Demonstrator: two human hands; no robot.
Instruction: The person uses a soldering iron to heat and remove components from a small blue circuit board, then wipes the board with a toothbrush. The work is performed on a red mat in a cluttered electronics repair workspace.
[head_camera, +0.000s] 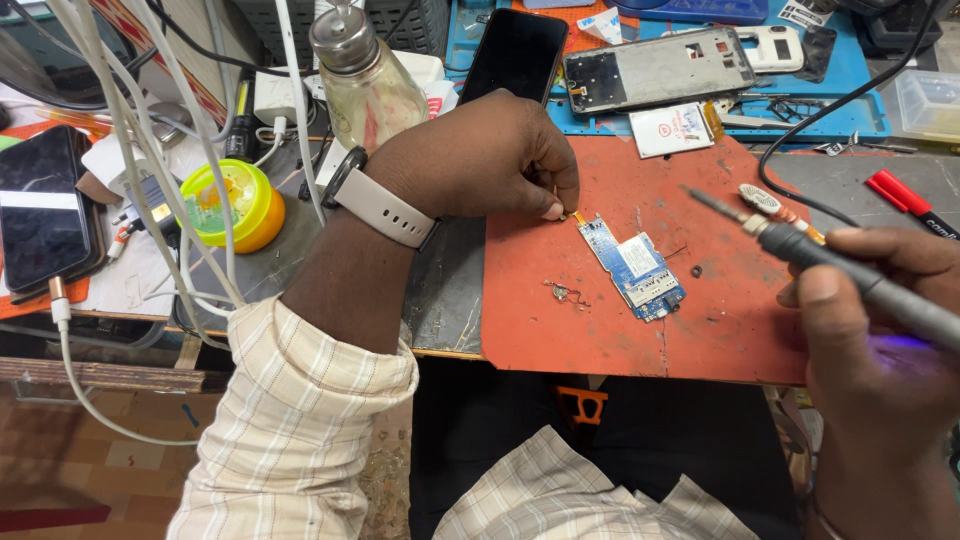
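A small blue circuit board (632, 265) lies on a red work mat (560, 330). My left hand (480, 155), with a white watch band at the wrist, pinches a tiny gold-coloured part (570, 214) at the board's upper end. My right hand (880, 330) grips a grey soldering iron (830, 262) like a pen. Its tip (700, 197) points left and hangs above the mat, to the right of the board and apart from it. A small tangle of fine wire (565, 294) rests on the mat left of the board.
Behind the mat lie a black phone (515, 52), a bare phone frame (655, 68) on a blue mat, and a glass bottle with a metal cap (365, 85). A yellow-green round tin (235, 205), white cables, another phone (40, 205) and a red marker (905, 198) crowd the bench.
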